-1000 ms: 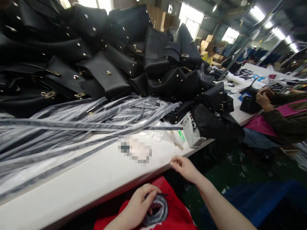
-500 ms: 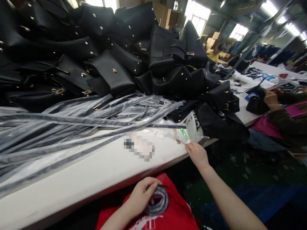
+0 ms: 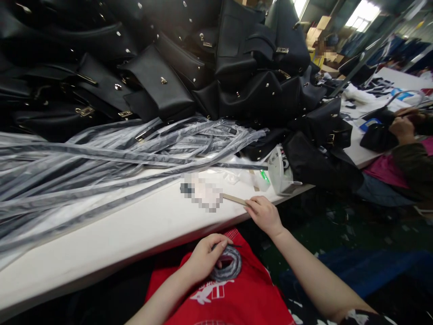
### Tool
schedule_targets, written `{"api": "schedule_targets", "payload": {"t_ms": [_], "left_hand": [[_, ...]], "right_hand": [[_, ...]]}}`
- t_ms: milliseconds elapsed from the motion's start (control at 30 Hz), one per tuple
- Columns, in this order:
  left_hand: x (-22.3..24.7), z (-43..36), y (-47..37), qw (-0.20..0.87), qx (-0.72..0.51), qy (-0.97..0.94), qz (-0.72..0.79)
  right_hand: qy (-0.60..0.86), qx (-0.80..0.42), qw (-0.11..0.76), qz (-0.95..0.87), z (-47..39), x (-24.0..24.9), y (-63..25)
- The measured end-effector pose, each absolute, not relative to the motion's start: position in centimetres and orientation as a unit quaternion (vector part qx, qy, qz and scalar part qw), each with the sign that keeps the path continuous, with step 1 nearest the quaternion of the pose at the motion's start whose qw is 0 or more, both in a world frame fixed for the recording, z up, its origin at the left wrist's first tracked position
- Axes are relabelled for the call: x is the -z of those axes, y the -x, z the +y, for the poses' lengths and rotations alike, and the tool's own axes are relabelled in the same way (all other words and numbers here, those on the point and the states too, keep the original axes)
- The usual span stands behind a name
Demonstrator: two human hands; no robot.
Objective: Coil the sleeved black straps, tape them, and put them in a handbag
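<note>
Coil: A grey, film-wrapped band is sitting wound [image 3: 237, 268] at the lower centre of the frame, before a red apron [image 3: 257, 295].
Left hand: Its fingers [image 3: 216, 243] are closing around the coil's upper edge.
Tan strip: A narrow flat piece [image 3: 234, 199] is angling over the tabletop [image 3: 135, 234], right of centre.
Right hand: Its fingers [image 3: 251, 205] are pinching the strip's near end.
Progress: Winding is looking done on this coil; strip and coil are standing apart, and whether anything is fastening the coil is not showing.
Loose bands: Many wrapped lengths [image 3: 111, 158] are lying uncoiled at left.
Bags: Black bags [image 3: 162, 88] are filling the upper left.
Co-worker: Another person's hand [image 3: 402, 128] is hovering by a black bag [image 3: 379, 137], upper right.
</note>
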State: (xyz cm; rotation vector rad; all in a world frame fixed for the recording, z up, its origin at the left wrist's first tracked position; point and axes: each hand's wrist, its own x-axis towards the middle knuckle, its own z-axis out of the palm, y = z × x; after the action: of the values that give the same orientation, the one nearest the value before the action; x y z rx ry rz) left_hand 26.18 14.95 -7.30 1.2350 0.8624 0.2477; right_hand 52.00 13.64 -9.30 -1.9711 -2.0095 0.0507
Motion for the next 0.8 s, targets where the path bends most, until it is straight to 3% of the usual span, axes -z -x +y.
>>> {"api": "schedule_targets", "payload": {"t_ms": [633, 800], "left_hand": [[8.0, 15.3, -25.8, 0.726, -0.114, -0.561, 0.381], [7.4, 15.4, -25.9, 0.732, -0.119, -0.555, 0.378]], "right_hand": [[0.69, -0.126, 0.319, -0.638, 15.7, 11.0, -52.7], [0.704, -0.195, 0.299, -0.614, 16.2, 10.8, -53.3]]}}
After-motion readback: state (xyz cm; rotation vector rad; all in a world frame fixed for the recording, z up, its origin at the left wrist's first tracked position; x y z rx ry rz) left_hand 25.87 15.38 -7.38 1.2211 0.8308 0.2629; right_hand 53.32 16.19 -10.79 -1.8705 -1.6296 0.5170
